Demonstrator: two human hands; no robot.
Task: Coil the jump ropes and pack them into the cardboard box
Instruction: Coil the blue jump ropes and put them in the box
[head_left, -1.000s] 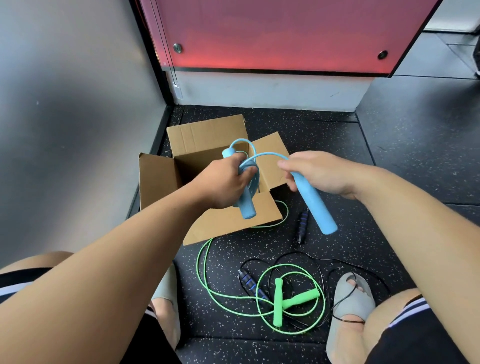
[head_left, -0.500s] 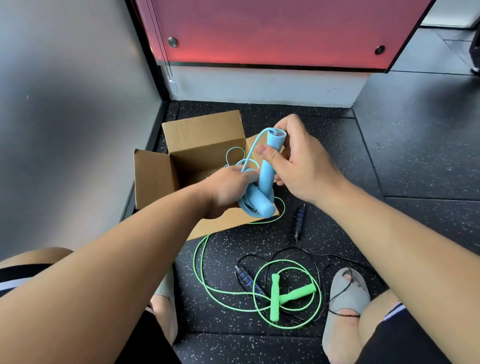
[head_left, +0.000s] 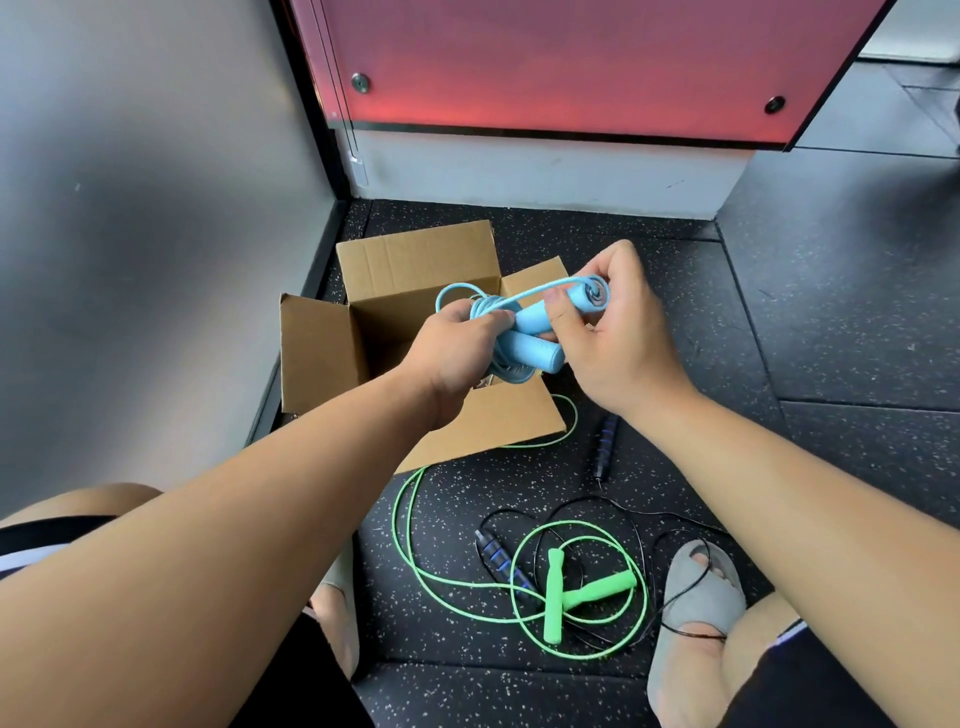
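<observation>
A light blue jump rope (head_left: 530, 348) is bundled above the open cardboard box (head_left: 415, 260). My left hand (head_left: 452, 353) grips its coiled cord together with one handle. My right hand (head_left: 613, 332) pinches the second blue handle near its cap and lays it across the bundle. On the floor below lie a green jump rope (head_left: 571, 597) in loose loops with both handles crossed, and a black rope with blue-ringed handles (head_left: 605, 447), its thin cord tangled around the green one.
The box stands in a corner between a grey wall (head_left: 156, 234) on the left and a red panel (head_left: 571, 62) behind. My feet in grey slippers (head_left: 696, 597) rest on the speckled black floor mat beside the ropes.
My right hand swung the second blue handle up from pointing down-right and brought it against the bundle in my left hand. The bundle has risen slightly over the box opening.
</observation>
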